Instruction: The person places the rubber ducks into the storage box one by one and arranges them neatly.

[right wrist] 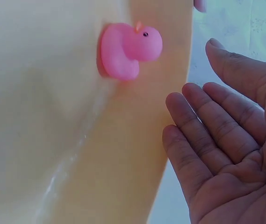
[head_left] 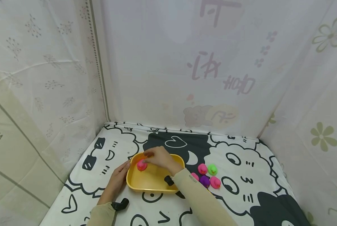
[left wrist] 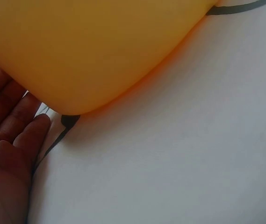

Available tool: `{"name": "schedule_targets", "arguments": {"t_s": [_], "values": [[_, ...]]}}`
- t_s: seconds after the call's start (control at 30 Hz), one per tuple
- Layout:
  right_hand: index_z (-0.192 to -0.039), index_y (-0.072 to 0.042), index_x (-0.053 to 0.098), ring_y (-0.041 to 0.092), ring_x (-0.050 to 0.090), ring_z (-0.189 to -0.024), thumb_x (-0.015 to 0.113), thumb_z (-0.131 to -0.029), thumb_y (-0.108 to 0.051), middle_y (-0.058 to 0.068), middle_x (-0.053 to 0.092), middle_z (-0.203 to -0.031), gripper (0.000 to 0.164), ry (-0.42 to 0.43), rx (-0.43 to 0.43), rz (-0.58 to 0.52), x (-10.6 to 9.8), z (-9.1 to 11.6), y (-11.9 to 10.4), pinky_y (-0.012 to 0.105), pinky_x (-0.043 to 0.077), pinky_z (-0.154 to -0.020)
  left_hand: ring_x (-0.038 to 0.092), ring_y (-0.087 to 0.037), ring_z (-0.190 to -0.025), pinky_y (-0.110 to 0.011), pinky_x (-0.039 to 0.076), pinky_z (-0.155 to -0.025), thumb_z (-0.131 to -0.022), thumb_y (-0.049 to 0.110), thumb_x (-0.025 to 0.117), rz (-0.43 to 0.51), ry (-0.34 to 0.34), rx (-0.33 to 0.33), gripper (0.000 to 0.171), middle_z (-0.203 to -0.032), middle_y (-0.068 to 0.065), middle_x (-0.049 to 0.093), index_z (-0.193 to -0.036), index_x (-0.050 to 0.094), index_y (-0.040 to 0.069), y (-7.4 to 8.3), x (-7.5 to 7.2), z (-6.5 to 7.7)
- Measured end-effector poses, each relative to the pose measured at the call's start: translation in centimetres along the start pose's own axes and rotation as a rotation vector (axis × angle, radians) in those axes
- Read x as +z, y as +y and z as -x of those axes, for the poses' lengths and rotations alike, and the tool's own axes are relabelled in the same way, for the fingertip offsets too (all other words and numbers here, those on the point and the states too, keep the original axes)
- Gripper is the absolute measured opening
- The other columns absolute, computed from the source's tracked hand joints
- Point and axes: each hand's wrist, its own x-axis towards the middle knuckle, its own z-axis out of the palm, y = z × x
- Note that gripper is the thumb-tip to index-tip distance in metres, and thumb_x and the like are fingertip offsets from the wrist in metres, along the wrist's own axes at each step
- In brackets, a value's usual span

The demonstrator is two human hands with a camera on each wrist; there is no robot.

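A pink rubber duck [head_left: 141, 165] sits inside a yellow plastic tub [head_left: 145, 190], near its left end. Above the tub's far left part is my right hand [head_left: 160, 157]. In the right wrist view the right hand [right wrist: 231, 140] has its fingers extended and holds nothing, with a gap between it and the duck [right wrist: 121, 51]. My left hand [head_left: 118, 177] rests against the outside of the tub's left end. The left wrist view shows the left hand's [left wrist: 11, 126] relaxed fingers by the tub's outer wall [left wrist: 90, 56]; its thumb is mostly hidden there.
Right of the tub, several more rubber ducks lie grouped on the cloth: a green duck [head_left: 212, 169], a purple duck [head_left: 204, 181] and pink ducks [head_left: 215, 182]. My right sleeve [head_left: 199, 194] partly covers this side. White printed curtains [head_left: 157, 62] enclose the black-and-white patterned cloth [head_left: 168, 213].
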Motion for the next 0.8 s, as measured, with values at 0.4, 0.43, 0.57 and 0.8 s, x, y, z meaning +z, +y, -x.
{"name": "schedule_targets", "arguments": {"t_s": [0.4, 0.43, 0.57, 0.8], "values": [[-0.126, -0.016, 0.072, 0.015, 0.067, -0.111, 0.076, -0.090, -0.039, -0.003, 0.072, -0.118, 0.043, 0.029, 0.022, -0.085, -3.4, 2.2, 1.8, 0.029, 0.056, -0.092, 0.027, -0.028, -0.150, -0.043, 0.028, -0.118, -0.099, 0.060, 0.050, 0.001, 0.008, 0.005, 0.071, -0.158, -0.007, 0.040, -0.151, 0.047, 0.012, -0.1, 0.0, 0.0], [-0.127, -0.016, 0.071, 0.017, 0.067, -0.112, 0.075, -0.090, -0.040, -0.002, 0.072, -0.120, 0.043, 0.032, 0.028, -0.097, -3.7, 2.5, 2.1, 0.030, 0.057, -0.093, 0.027, -0.028, -0.150, -0.043, 0.028, -0.118, -0.098, 0.061, 0.050, -0.001, 0.009, 0.005, 0.072, -0.158, -0.008, 0.040, -0.151, 0.047, 0.011, -0.2, 0.1, 0.0], [-0.127, -0.020, 0.071, 0.019, 0.067, -0.113, 0.075, -0.091, -0.040, 0.000, 0.071, -0.122, 0.042, 0.062, 0.042, -0.134, -5.1, 4.0, 3.7, 0.031, 0.057, -0.093, 0.027, -0.029, -0.150, -0.044, 0.028, -0.118, -0.097, 0.062, 0.051, -0.004, 0.013, -0.002, 0.074, -0.158, -0.008, 0.039, -0.151, 0.047, 0.011, -0.3, 0.1, -0.1], [-0.126, -0.021, 0.071, 0.017, 0.067, -0.113, 0.076, -0.090, -0.037, -0.002, 0.071, -0.122, 0.040, 0.151, 0.086, -0.161, -7.7, 7.0, 6.5, 0.034, 0.058, -0.091, 0.028, -0.027, -0.150, -0.043, 0.029, -0.117, -0.098, 0.062, 0.050, -0.004, 0.016, -0.020, 0.072, -0.159, -0.006, 0.039, -0.151, 0.047, 0.013, -0.1, 0.1, -0.2]]}}
